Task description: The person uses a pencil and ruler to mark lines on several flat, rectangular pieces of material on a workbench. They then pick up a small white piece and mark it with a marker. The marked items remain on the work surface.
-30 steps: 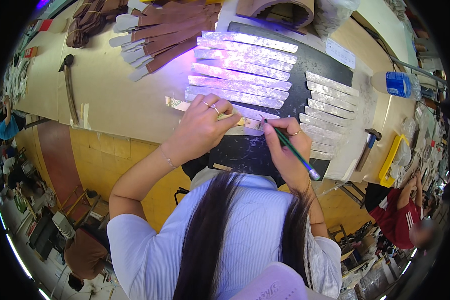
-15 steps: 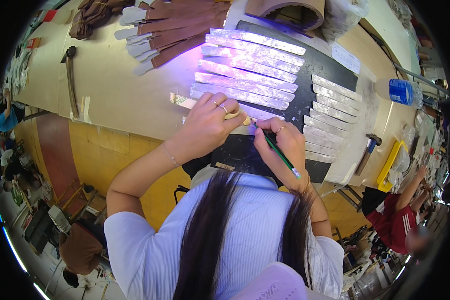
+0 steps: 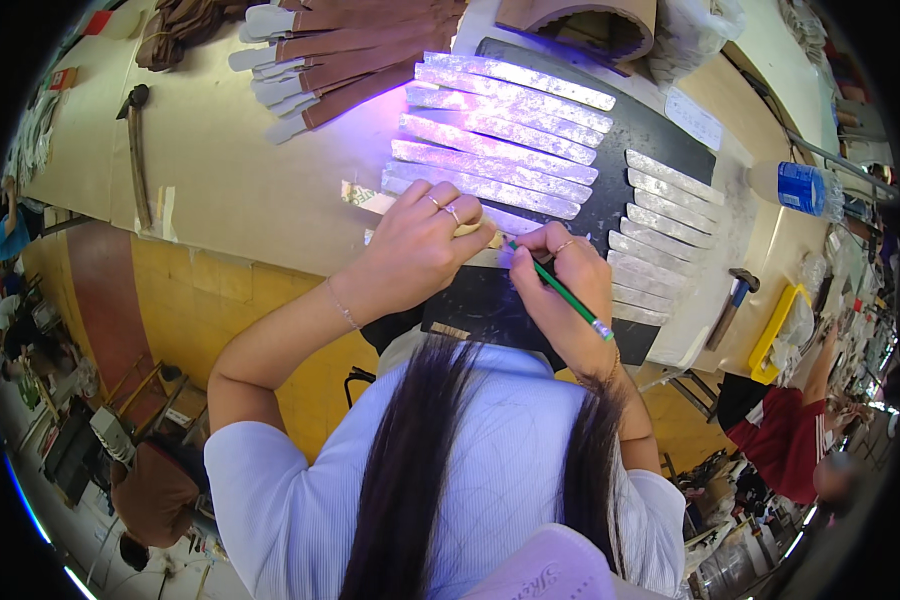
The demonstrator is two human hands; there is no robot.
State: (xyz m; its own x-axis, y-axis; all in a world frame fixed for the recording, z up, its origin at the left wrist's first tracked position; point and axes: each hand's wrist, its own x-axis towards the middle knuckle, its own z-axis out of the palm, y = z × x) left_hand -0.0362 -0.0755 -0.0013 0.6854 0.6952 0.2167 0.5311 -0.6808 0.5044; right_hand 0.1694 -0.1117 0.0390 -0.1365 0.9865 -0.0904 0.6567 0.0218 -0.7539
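Observation:
A green pencil (image 3: 573, 300) with a pale eraser end is pinched in my right hand (image 3: 575, 280), its tip down beside my left fingertips. My left hand (image 3: 420, 235) is closed, with curled fingers and a small tan piece (image 3: 485, 232) under and between them. That piece is mostly hidden, so its kind is unclear. Both hands rest over the near edge of a row of silvery strips (image 3: 495, 163), which lie side by side on a black board (image 3: 625, 125). A pale patterned strip end (image 3: 365, 197) sticks out left of my left hand.
Shorter silvery strips (image 3: 670, 215) lie at the board's right. Brown straps (image 3: 355, 75) with pale ends are at the back left. A hammer (image 3: 138, 155) lies left, another hammer (image 3: 732, 308) right, near a yellow tray (image 3: 778, 335) and a bottle (image 3: 800, 187). Other people work behind.
The pencil's eraser end has swung up and slightly right as my right hand turned a little. My left hand has stayed nearly in place.

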